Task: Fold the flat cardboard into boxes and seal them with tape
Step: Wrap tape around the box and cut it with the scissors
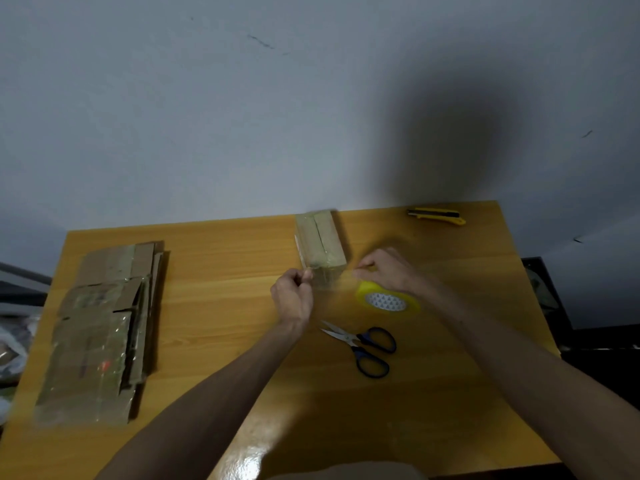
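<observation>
Grey wall stands behind my wooden table (207,306). The box (320,242) sits near the back edge. It is small and brown, folded shut, with a line down its top and shiny tape on it. Just in front of the box, my left hand (292,297) and right hand (388,270) each pinch one end of a clear tape strip (332,282). Flat cardboard (100,330) lies far left of the box.

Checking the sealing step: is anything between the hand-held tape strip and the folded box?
Nothing visible: left hand and right hand pinch the tape strip at the near end of the folded box; tape roll and scissors lie aside.
</observation>
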